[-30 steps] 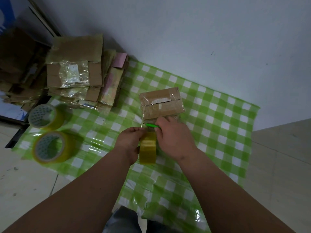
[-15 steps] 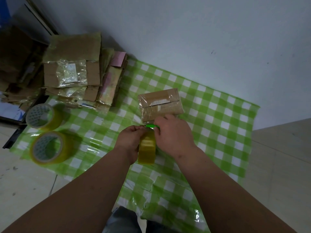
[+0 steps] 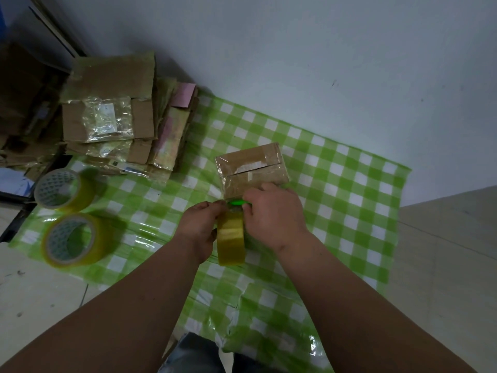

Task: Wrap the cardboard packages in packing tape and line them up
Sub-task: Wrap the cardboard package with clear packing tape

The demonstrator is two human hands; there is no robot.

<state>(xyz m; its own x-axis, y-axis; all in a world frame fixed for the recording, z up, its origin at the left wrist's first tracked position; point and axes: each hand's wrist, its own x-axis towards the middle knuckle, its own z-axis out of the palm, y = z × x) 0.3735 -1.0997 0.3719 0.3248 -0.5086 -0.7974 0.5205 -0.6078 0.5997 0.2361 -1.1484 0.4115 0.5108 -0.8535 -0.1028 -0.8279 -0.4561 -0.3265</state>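
Observation:
A taped cardboard package (image 3: 251, 168) lies on the green checked cloth (image 3: 349, 200), just beyond my hands. Between my hands stands a yellow tape roll (image 3: 231, 239), held on edge. My left hand (image 3: 200, 227) grips the roll's left side and pinches at its top. My right hand (image 3: 274, 214) grips the right side and holds a small green cutter (image 3: 238, 202) at the top of the roll, close to the package's near edge. A stack of flat cardboard packages (image 3: 113, 117) with shiny tape lies at the cloth's far left.
Two more yellow tape rolls (image 3: 63, 191) (image 3: 74, 240) lie on the cloth's left edge. A white wall runs behind the cloth. Dark cardboard clutter (image 3: 21, 103) fills the far left corner. Bare floor (image 3: 443, 265) lies to the right, and my knee shows at the bottom.
Both hands and the roll stay almost in place near the package's near edge. The view has shifted slightly; the package and stack have not moved on the cloth.

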